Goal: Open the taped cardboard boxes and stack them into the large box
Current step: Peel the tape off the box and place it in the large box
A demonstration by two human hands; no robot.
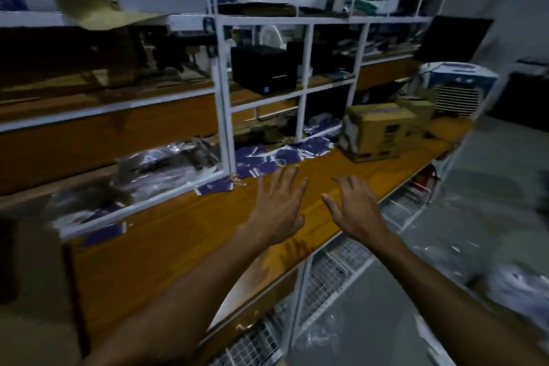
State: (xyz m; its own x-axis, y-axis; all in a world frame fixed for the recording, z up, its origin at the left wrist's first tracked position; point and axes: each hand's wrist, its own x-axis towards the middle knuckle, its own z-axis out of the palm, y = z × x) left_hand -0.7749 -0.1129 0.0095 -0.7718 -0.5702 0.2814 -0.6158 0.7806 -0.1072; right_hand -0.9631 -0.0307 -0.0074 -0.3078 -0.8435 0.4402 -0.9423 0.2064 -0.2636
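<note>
Both hands reach out over the orange wooden bench [184,235], palms down, and hold nothing. The left hand [277,211] has its fingers straight and spread, the fingertips near a scatter of purple cards [267,163] lying along the back of the bench. The right hand [355,211] is just beside it, fingers spread and slightly bent; whether either palm touches the wood cannot be told. The taped cardboard box [383,131] sits farther along the bench, well apart from both hands, ahead and to the right of the right hand. It carries a strip of purple tape across its top, whitish patches on its near end, and dark printed marks on its side that are too blurred to read. A second, smaller cardboard box [417,105] is just behind it. Behind the bench stands a white metal shelf frame [222,92] with a black device [263,68] in one compartment. The writing on the cards cannot be read either.
</note>
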